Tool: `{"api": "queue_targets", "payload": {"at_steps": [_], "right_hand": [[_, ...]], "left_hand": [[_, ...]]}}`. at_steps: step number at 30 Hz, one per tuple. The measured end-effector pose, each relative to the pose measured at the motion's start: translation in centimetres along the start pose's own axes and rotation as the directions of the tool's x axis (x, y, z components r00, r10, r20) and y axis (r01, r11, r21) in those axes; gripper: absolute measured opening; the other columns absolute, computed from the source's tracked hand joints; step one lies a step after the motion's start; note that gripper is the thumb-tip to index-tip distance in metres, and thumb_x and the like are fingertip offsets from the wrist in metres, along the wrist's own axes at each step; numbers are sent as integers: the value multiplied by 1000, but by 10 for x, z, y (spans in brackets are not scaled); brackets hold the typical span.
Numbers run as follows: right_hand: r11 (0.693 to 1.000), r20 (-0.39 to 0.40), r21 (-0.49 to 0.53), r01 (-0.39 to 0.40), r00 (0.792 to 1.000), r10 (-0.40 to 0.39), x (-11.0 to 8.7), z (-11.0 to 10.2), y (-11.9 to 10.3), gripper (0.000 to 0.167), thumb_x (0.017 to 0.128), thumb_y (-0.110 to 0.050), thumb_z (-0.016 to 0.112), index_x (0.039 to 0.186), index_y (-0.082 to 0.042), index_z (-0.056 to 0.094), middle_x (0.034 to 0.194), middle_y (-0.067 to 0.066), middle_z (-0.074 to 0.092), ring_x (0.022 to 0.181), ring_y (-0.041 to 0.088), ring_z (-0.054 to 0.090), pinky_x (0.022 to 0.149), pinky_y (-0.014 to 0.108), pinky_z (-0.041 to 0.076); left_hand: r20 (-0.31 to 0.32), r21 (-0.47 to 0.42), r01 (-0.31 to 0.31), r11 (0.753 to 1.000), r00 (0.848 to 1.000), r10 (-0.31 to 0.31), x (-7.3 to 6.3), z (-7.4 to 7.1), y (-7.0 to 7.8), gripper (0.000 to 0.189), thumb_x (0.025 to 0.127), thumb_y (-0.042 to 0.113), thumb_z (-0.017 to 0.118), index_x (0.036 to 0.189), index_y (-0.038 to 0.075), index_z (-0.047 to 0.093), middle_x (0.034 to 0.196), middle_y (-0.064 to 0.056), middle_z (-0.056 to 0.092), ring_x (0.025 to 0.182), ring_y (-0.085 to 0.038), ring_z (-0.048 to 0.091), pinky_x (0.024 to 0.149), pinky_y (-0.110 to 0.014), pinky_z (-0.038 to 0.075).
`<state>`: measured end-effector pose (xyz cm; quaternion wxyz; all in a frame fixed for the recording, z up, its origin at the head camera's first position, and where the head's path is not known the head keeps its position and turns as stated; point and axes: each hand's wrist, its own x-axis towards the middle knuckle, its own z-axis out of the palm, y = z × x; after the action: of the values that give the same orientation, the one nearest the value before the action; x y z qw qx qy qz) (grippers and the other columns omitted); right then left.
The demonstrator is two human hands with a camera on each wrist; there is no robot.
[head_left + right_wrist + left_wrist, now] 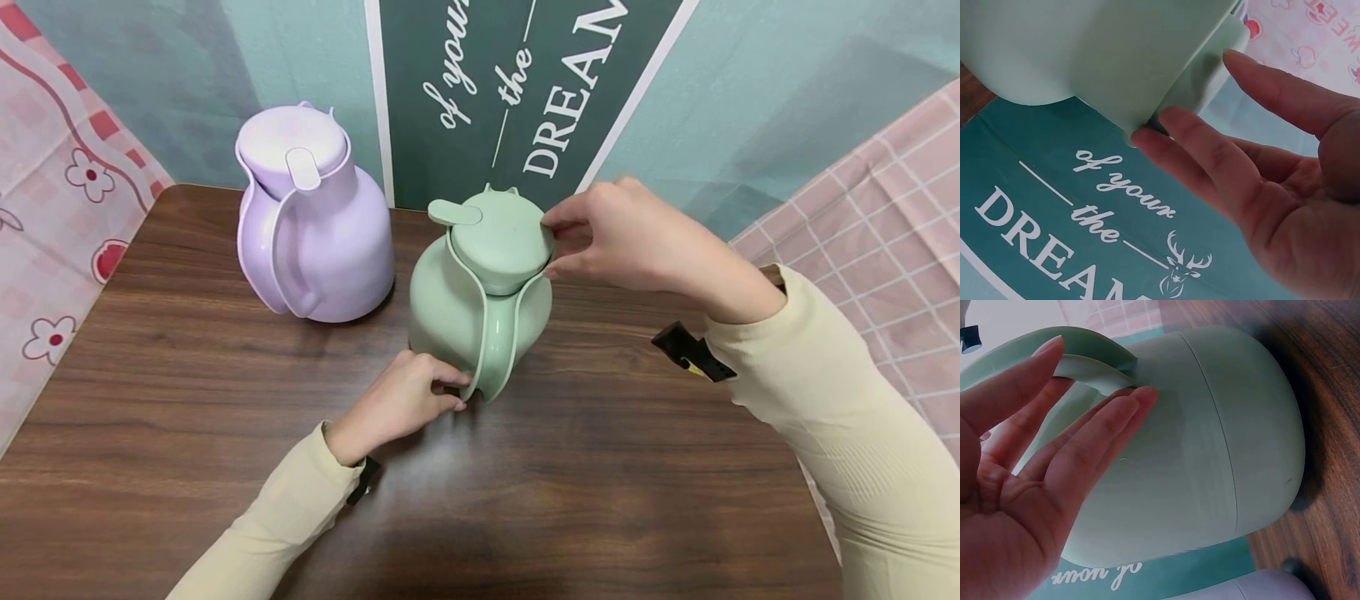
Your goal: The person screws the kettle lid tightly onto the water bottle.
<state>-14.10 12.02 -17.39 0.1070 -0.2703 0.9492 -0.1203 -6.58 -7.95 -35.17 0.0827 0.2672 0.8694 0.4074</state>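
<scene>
A light-green thermos jug [450,304] stands on the table, its handle toward me. My left hand [405,396] is at the lower part of the handle [497,350], thumb and fingers to either side of it; in the left wrist view the fingertips [1141,397] reach the jug's body at the handle's base. My right hand [637,237] holds the edge of the green lid [502,237] between thumb and fingertips. The lid sits in the jug's mouth, with its tab [453,212] pointing left. In the right wrist view the fingers [1197,137] are spread across the lid's rim.
A lilac thermos jug [341,242] with its lid on stands to the left of the green one. Behind both hangs a teal cloth with a lettered dark-green panel [442,158]. Patterned cloths border the wooden table [600,467] left and right.
</scene>
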Motion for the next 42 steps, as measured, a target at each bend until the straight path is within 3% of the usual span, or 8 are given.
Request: {"api": "queue_targets", "payload": {"at_steps": [6, 14, 22, 29, 42], "right_hand": [[999, 48, 30, -37, 998, 36, 2, -5, 1, 35, 75, -14, 74, 108, -10, 66, 95, 3, 69, 91, 14, 63, 82, 33, 45], [1000, 144, 25, 3, 989, -6, 13, -8, 16, 70, 76, -23, 75, 136, -6, 42, 126, 14, 53, 107, 26, 56, 91, 38, 41], [996, 179, 77, 47, 982, -60, 13, -2, 26, 69, 77, -20, 74, 137, -8, 41, 132, 10, 49, 113, 26, 51, 91, 37, 41], [992, 132, 97, 80, 987, -93, 8, 5, 25, 66, 74, -19, 77, 132, -5, 47, 124, 9, 55, 110, 20, 54, 89, 33, 43], [1000, 12, 25, -3, 1000, 3, -7, 19, 6, 55, 72, -24, 78, 121, -4, 59, 107, 9, 65, 99, 19, 61, 86, 36, 44]], "left_hand": [[-2, 4, -1, 1000, 1000, 1, 0, 0, -1, 19, 74, 6, 74, 93, 5, 73, 82, 1, 69, 64, 1, 54, 62, -19, 45], [-2, 12, 6, 1000, 1000, -6, -1, 1, 1, 19, 74, 7, 74, 93, 6, 73, 84, 2, 69, 71, -3, 58, 66, -21, 46], [-17, 20, 0, 1000, 1000, 0, -2, 9, 1, 19, 74, 7, 74, 93, 5, 73, 85, 1, 70, 72, -5, 59, 67, -22, 47], [-31, 25, -3, 1000, 1000, 4, -5, 15, 0, 19, 74, 7, 74, 92, 5, 73, 85, 1, 70, 73, -4, 59, 67, -22, 47], [-38, 38, -29, 999, 999, 30, -12, 19, -6, 19, 73, 6, 74, 92, 5, 73, 85, -1, 70, 69, -2, 58, 64, -21, 46]]}}
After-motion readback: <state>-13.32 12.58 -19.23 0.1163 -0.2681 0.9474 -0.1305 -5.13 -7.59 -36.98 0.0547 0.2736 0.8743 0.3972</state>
